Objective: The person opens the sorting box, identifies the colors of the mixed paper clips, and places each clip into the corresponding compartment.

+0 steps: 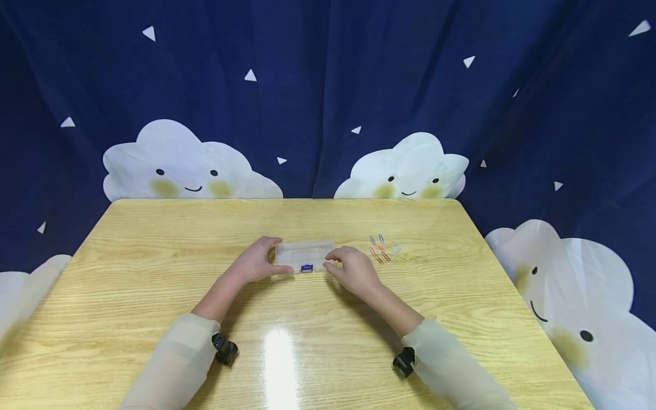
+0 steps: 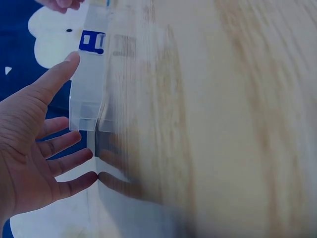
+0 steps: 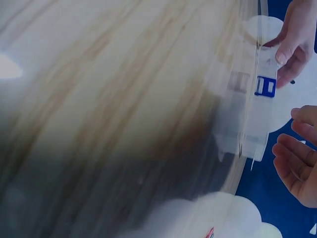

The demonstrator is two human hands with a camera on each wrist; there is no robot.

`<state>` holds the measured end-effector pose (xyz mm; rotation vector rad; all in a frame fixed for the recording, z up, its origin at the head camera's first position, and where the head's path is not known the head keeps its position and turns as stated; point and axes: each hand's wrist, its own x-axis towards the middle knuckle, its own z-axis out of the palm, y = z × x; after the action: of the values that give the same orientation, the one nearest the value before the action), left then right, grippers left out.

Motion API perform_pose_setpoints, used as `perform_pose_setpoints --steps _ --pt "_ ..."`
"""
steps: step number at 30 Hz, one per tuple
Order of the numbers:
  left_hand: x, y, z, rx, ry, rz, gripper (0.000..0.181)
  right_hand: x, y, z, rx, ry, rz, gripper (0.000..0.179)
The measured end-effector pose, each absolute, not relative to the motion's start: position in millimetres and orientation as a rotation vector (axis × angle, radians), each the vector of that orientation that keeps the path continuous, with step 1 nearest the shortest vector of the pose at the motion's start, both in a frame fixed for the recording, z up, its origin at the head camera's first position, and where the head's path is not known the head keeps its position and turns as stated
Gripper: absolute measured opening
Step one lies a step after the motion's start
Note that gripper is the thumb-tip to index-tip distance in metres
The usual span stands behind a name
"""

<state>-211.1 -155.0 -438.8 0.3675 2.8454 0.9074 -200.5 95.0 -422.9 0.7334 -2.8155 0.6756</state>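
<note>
A clear plastic box (image 1: pixel 304 250) with a blue latch (image 1: pixel 307 268) on its front side lies on the table. My left hand (image 1: pixel 259 260) spans the box's left end, thumb along the front and index finger round the back. In the left wrist view, that thumb (image 2: pixel 72 62) lies against the front wall beside the latch, and the other fingers spread past the end. At the right front corner is my right hand (image 1: pixel 355 271), its fingers loosely bent. The right wrist view shows these fingers (image 3: pixel 292 153) a little apart from the box, with nothing between them.
Several paper clips (image 1: pixel 381 249) in blue, pink, brown, white and yellow lie on the wooden table (image 1: pixel 154 273) to the right of the box. A dark blue curtain (image 1: pixel 302 85) with white clouds hangs behind the table's back edge. Each sleeve carries a small black camera.
</note>
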Motion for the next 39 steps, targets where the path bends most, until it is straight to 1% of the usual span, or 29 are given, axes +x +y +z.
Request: perform_pose_setpoints --steps 11,23,39 --pt "-211.3 -151.4 -438.5 0.332 2.87 0.828 0.09 -197.9 75.2 -428.1 0.859 -2.848 0.626 0.012" --pt "-212.4 -150.7 -440.1 0.332 2.859 0.821 0.086 -198.1 60.9 -431.8 0.965 -2.746 0.257 0.013" --pt "-212.4 -150.7 -440.9 0.338 2.858 0.859 0.085 -198.1 50.0 -440.8 1.044 -2.554 0.108 0.008"
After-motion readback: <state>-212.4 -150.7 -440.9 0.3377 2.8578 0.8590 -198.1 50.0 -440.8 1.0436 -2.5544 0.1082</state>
